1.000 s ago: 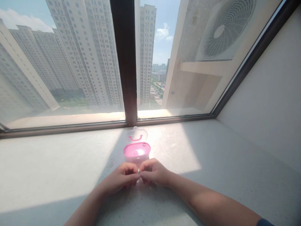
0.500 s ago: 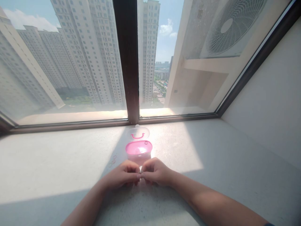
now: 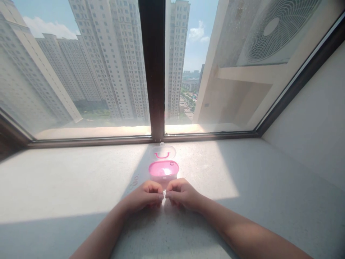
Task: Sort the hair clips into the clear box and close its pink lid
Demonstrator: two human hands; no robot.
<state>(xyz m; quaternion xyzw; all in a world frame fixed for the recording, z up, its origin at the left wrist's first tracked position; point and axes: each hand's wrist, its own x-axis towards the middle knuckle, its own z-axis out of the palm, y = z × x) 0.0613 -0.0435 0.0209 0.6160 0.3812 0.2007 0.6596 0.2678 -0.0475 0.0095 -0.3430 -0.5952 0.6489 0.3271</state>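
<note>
Just in front of a small pink plastic box (image 3: 163,177), my left hand (image 3: 148,195) and my right hand (image 3: 184,194) face each other, fingertips almost meeting. Each hand is closed in a pinch of thumb and forefinger. Something tiny and pale sits at the fingertips, too small to name. The box stands open; its clear lid (image 3: 172,148) with a pink handle lies folded back behind it. A small ring-like loop (image 3: 171,163) shows at the box's right inner edge. Several thin loops (image 3: 134,182) lie on the sill left of the box, beyond my left hand.
The broad pale windowsill (image 3: 72,180) spreads to both sides, crossed by bands of sun and shadow. Behind the box runs a dark window frame (image 3: 158,135) with a central post. A white wall (image 3: 309,144) closes off the right side.
My fingertips have drawn slightly apart, opening a narrow bright gap between the hands. The whole view has shifted, so the scene sits a little further right.
</note>
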